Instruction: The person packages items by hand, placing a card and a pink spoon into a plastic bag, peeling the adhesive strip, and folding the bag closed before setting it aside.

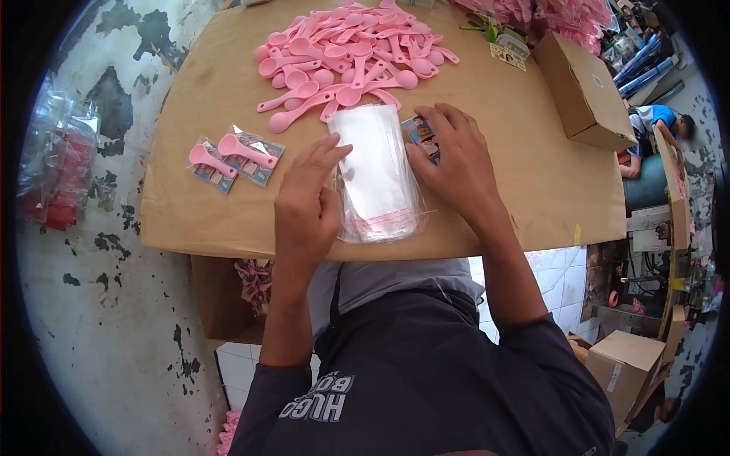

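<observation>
The right hand [456,163] hides most of the printed card [420,132] beneath it.

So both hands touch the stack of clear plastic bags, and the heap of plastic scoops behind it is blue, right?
Not quite: the head view shows the left hand and right hand touching the stack of clear plastic bags, but the heap of plastic scoops behind it is pink, not blue.

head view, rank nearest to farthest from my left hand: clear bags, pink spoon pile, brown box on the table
1. clear bags, touching the left hand, table centre
2. pink spoon pile, just ahead
3. brown box, far right
</observation>
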Demonstrator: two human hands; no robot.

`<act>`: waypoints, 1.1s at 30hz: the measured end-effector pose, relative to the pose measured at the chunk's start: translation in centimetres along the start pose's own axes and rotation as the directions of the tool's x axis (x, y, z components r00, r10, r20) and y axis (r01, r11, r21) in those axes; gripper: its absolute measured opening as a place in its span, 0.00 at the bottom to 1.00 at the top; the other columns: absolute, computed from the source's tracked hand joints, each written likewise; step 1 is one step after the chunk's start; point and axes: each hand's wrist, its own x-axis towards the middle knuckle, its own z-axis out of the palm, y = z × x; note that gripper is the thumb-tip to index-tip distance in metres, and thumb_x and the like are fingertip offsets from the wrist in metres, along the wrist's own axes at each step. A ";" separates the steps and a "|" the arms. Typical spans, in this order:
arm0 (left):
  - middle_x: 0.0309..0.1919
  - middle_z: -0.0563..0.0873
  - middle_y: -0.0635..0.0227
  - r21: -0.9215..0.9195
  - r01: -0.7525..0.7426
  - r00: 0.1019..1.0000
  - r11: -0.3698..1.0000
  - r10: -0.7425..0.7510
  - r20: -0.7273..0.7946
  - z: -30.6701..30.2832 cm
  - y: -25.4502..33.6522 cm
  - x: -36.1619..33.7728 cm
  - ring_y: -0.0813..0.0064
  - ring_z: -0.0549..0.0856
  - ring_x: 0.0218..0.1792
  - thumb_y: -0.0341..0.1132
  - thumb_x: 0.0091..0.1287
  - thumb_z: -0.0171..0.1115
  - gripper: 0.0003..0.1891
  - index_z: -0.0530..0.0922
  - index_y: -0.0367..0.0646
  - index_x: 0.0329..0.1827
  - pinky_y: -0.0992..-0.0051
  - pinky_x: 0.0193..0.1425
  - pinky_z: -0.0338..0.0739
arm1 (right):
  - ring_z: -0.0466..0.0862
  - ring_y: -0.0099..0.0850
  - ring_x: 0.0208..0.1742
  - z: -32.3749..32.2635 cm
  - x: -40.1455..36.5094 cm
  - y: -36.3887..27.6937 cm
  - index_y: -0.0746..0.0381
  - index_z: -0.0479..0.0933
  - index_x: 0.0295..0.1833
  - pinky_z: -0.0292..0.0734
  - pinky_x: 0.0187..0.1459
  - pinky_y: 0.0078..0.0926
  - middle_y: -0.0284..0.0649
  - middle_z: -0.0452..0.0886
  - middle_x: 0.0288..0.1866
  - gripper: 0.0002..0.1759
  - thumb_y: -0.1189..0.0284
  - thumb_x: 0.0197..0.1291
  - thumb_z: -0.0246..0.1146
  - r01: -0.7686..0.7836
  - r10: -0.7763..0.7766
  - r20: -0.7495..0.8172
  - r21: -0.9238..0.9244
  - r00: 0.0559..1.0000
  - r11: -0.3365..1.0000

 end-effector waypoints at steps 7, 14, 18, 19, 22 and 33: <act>0.52 0.86 0.55 0.275 0.063 0.993 0.959 -0.034 -0.109 0.4 -1.1 -0.5 0.61 0.85 0.50 0.16 0.62 0.52 0.28 0.81 0.39 0.67 0.67 0.50 0.83 | 0.76 0.52 0.66 0.1 0.0 -0.7 0.59 0.78 0.69 0.74 0.66 0.50 0.53 0.76 0.66 0.32 0.64 0.57 0.71 -0.081 0.079 -0.049 -0.045 0.996 0.996; 0.47 0.84 0.60 0.084 0.218 0.976 0.972 -0.217 -0.019 0.9 -0.7 -0.7 0.73 0.81 0.39 0.17 0.64 0.53 0.27 0.80 0.39 0.68 0.75 0.40 0.81 | 0.77 0.51 0.60 -0.9 -0.7 0.4 0.57 0.79 0.67 0.75 0.64 0.47 0.51 0.78 0.62 0.31 0.67 0.54 0.71 -0.081 0.081 -0.006 -0.108 0.997 0.991; 0.44 0.84 0.56 -0.059 0.229 0.973 0.972 -0.228 0.013 1.0 -0.1 -0.4 0.55 0.82 0.47 0.17 0.61 0.53 0.28 0.79 0.37 0.67 0.59 0.55 0.77 | 0.76 0.51 0.60 -1.8 -1.6 1.7 0.57 0.79 0.66 0.76 0.64 0.46 0.50 0.78 0.62 0.31 0.68 0.54 0.70 -0.106 0.105 -0.020 -0.092 0.994 0.990; 0.45 0.85 0.56 -0.055 0.222 0.975 0.973 -0.221 0.026 1.0 0.0 -0.3 0.56 0.83 0.47 0.17 0.61 0.53 0.28 0.79 0.37 0.67 0.59 0.55 0.77 | 0.76 0.51 0.60 -2.2 -1.9 1.9 0.57 0.78 0.67 0.76 0.64 0.46 0.50 0.77 0.63 0.31 0.68 0.54 0.70 -0.137 0.137 -0.014 -0.090 0.991 0.986; 0.46 0.85 0.63 -0.054 0.183 0.983 0.982 -0.181 0.030 1.3 -0.4 -0.5 0.77 0.81 0.38 0.15 0.65 0.51 0.27 0.80 0.38 0.68 0.75 0.42 0.79 | 0.76 0.51 0.62 -3.4 -2.5 2.7 0.56 0.78 0.68 0.77 0.64 0.46 0.51 0.76 0.64 0.31 0.69 0.56 0.70 -0.195 0.196 0.005 -0.088 0.981 0.977; 0.50 0.88 0.61 -0.236 0.349 0.937 0.907 -0.344 0.063 1.0 0.8 -0.9 0.79 0.84 0.42 0.18 0.70 0.49 0.24 0.79 0.35 0.68 0.77 0.48 0.82 | 0.71 0.56 0.75 -5.9 -2.7 -0.4 0.56 0.78 0.68 0.64 0.73 0.55 0.56 0.71 0.75 0.33 0.52 0.61 0.75 -0.053 0.045 -0.157 -0.044 0.987 0.998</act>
